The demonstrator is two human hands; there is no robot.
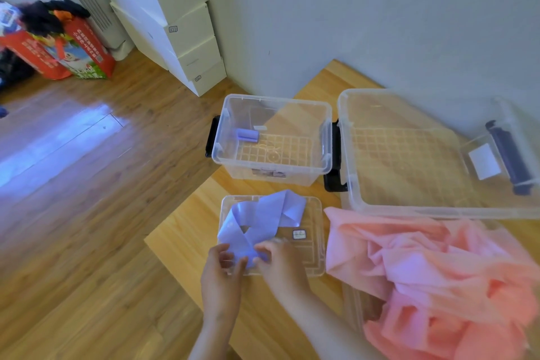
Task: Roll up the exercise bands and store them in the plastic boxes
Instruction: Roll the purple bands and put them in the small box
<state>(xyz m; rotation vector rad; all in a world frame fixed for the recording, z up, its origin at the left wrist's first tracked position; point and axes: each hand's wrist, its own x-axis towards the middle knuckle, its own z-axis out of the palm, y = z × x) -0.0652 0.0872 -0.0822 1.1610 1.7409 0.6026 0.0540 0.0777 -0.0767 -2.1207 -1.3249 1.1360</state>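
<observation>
Since rolling starts at an end, left grip [219,276] and right grip [282,260] both pinch the tip of the purple band [270,209]. Rest trails beyond them.

L hand [222,275]: low centre, back to cam, fingers curled inward, thumb out toward R. Pinches near end of purple band [263,213] w/ thumb + fingertips. Bare forearm, enters from bottom edge, nearly vertical, wrist straight.

R hand [280,263]: just beside L, slightly higher, knuckles up, fingers bent down + curled onto same end of band. Bare forearm, enters from lower R on a diagonal, wrist a bit flexed.

Thumbs close, almost touching. Slightly blurred, so exact finger placement unclear.
</observation>
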